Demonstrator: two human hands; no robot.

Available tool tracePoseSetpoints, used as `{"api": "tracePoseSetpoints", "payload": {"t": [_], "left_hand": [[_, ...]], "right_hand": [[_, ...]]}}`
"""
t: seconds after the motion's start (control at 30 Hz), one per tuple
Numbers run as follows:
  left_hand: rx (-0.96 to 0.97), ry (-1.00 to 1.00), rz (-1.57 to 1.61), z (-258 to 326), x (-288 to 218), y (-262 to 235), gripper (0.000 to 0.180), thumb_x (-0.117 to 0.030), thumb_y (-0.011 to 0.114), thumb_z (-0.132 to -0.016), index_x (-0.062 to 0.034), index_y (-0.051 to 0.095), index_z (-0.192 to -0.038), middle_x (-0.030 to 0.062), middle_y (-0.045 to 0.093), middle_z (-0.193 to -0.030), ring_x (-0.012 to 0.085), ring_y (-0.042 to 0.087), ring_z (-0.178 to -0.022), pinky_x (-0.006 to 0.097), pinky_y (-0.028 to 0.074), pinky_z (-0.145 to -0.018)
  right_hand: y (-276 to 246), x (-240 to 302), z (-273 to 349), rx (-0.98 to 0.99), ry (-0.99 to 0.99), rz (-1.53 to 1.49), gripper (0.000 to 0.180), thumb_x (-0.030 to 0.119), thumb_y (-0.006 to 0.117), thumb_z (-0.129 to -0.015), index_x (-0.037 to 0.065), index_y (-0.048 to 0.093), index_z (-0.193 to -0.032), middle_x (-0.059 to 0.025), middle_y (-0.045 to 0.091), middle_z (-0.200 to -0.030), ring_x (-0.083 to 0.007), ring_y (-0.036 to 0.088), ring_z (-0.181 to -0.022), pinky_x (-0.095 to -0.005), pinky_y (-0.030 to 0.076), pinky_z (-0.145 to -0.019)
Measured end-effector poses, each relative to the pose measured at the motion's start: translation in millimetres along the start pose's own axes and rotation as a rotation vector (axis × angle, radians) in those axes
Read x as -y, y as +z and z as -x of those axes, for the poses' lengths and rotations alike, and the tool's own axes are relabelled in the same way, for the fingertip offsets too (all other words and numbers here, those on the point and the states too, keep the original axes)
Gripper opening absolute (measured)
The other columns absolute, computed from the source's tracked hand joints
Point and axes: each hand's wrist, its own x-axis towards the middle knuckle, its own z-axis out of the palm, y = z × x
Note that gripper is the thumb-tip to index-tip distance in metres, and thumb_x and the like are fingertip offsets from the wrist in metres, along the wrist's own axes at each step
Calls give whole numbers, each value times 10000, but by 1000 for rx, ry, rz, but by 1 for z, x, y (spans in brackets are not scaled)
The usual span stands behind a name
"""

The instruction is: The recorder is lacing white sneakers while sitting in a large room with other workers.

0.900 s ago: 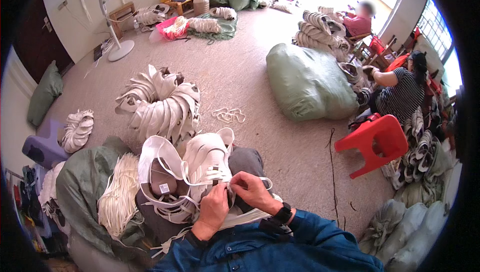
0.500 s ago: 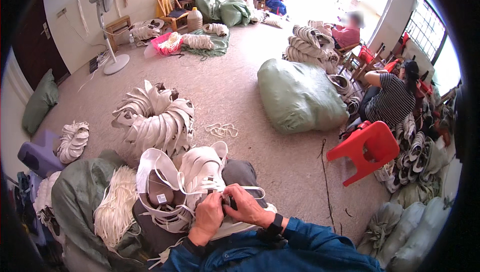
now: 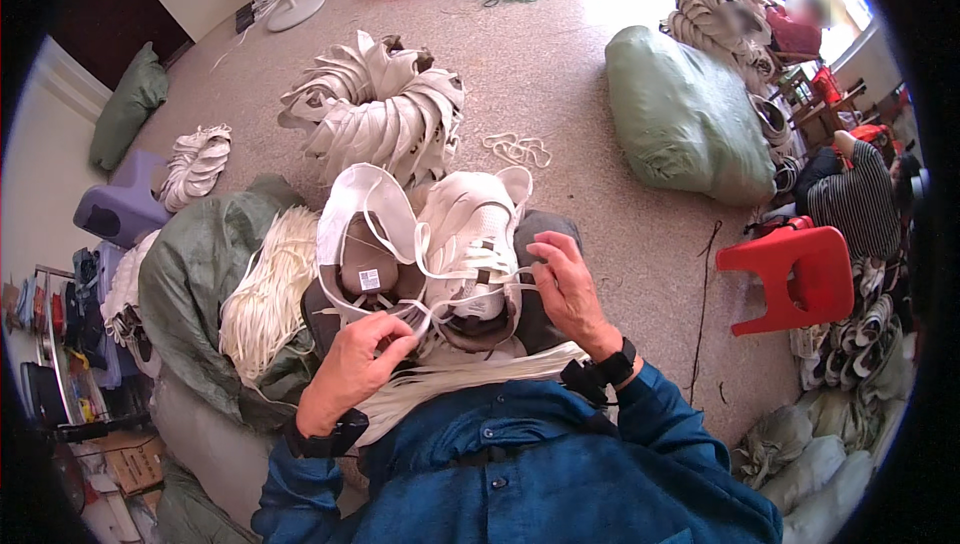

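Note:
A pale shoe (image 3: 470, 214) with a partly laced front rests on my lap, toe away from me. Against its left side leans another pale shoe (image 3: 345, 209), opened wide, with a brown insole and a white label inside. My left hand (image 3: 355, 364) is curled at the near side, thumb and forefinger pinching a white shoelace (image 3: 424, 322). To the right of the laced shoe, my right hand (image 3: 570, 289) has a lace strand reaching its thumb side, other fingers loosely spread; its fingertip contact is partly hidden.
A bundle of white laces (image 3: 265, 299) hangs over a green sack (image 3: 195, 284) at my left. Ahead stands a ring of shoe uppers (image 3: 400, 124); a loose lace (image 3: 517, 150) lies on the floor. Rightward are a green sack (image 3: 680, 114), a red stool (image 3: 790, 274) and a seated person (image 3: 855, 199).
My hands, together at the shoe's laces before, have moved apart, left hand toward the left and right hand toward the right. The view has tilted down, showing more of my lap.

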Motion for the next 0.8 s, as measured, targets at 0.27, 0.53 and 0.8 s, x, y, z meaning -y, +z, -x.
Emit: {"api": "tracePoseSetpoints", "payload": {"t": [0.27,0.53,0.8], "left_hand": [[-406,357,-366,-35,-30,39,207,-136,759,-800,-44,644,-944,99,608,-907,340,597,-909,442,475,-839],[-149,543,-825,-73,-26,80,202,-222,670,-783,-78,668,-925,97,564,-1049,274,521,-1092,597,237,-1143],[-144,643,-823,-66,-33,66,105,-147,576,-829,-117,655,-890,52,570,-898,227,572,-960,542,278,-1106]], "right_hand": [[4,-4,10,153,89,-243,95,110,617,-962,15,612,-963,-68,620,-993,-150,585,-916,-293,483,-777],[-20,31,16,391,238,-50,274,224,764,-876,20,581,-873,-66,560,-674,-149,496,-602,-321,432,-557],[-2,27,15,146,-30,129,262,103,751,-755,17,518,-839,-150,572,-933,-344,594,-839,-407,480,-676]]}}
